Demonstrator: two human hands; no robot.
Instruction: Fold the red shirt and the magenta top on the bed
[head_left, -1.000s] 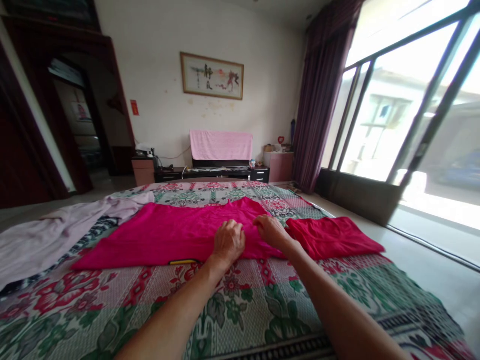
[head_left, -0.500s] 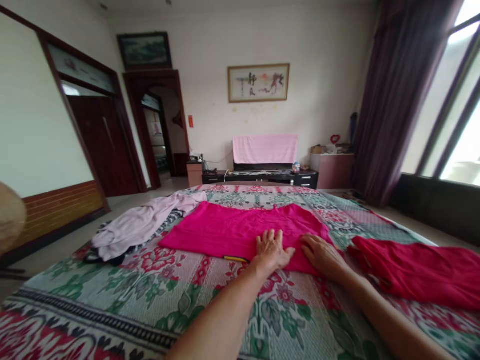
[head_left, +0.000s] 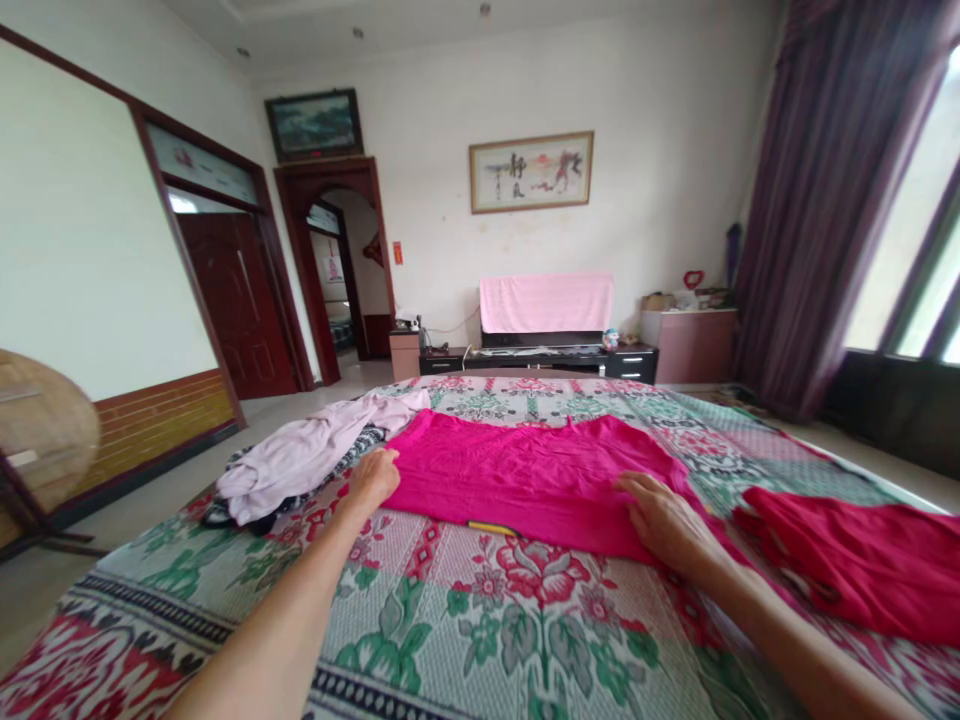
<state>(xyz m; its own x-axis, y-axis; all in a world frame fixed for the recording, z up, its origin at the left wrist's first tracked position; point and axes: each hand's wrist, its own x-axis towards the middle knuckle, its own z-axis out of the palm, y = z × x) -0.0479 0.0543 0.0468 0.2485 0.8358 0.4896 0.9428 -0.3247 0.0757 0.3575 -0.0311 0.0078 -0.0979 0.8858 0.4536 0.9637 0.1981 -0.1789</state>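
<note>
A magenta garment (head_left: 525, 475) lies spread flat on a floral bed cover (head_left: 480, 620). My left hand (head_left: 373, 477) rests at the garment's left near corner, fingers curled onto the cloth edge. My right hand (head_left: 664, 517) lies flat on the garment's right near part, fingers stretched out toward the left. A thin yellow strip (head_left: 487, 526) shows at the garment's near hem between my hands.
A pale lilac garment (head_left: 307, 455) is heaped over dark patterned cloth at the bed's left. A folded red garment (head_left: 855, 565) lies at the right. A low TV stand with a pink towel (head_left: 546, 303) stands by the far wall; a round wooden table (head_left: 41, 430) is at far left.
My left hand has slid left along the near hem to the garment's left corner. My right hand stayed on the right part. The view has turned further left.
</note>
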